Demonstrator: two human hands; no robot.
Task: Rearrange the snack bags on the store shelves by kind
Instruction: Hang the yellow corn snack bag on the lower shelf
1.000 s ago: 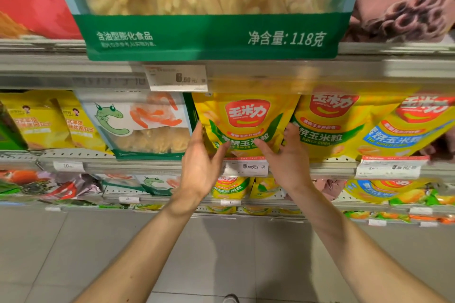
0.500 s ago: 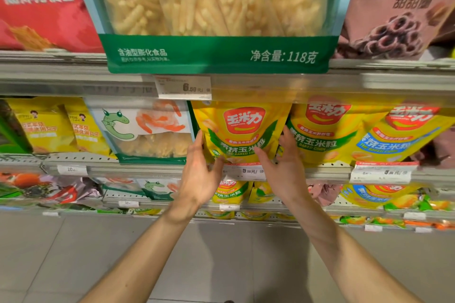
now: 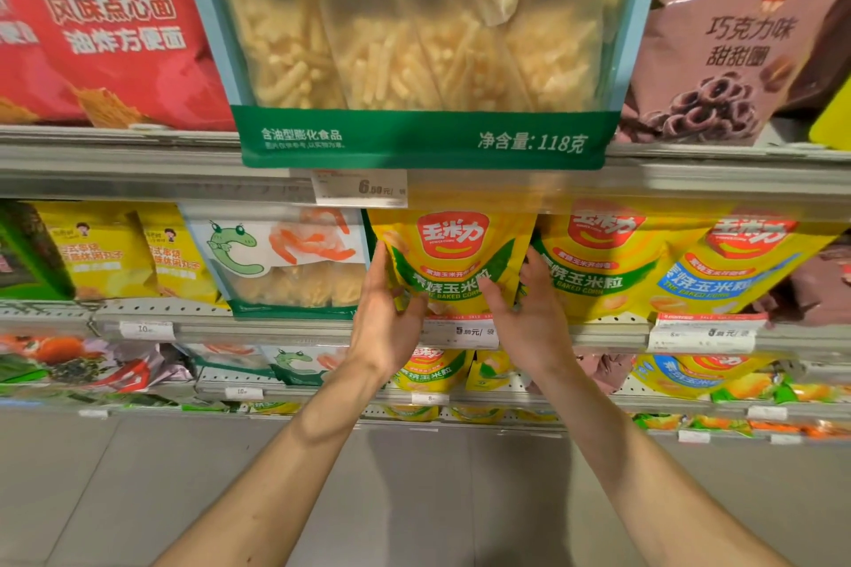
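A yellow baked-corn bag with a green band stands on the middle shelf. My left hand holds its left edge, fingers pointing up along the side and thumb on the front. My right hand holds its right edge the same way. To the right stand another green-band corn bag and a blue-band corn bag. On the left, touching it, is a clear shrimp-stick bag with a green cartoon creature.
On the upper shelf a large clear bag of puffed sticks overhangs the edge, between a red bag and a brown chocolate-ring bag. Yellow bags stand at far left. Lower shelves hold more corn and shrimp bags. Grey floor lies below.
Both hands have stayed on the sides of the yellow corn bag and slid slightly upward along it. The view has tilted up, showing more of the upper shelf.
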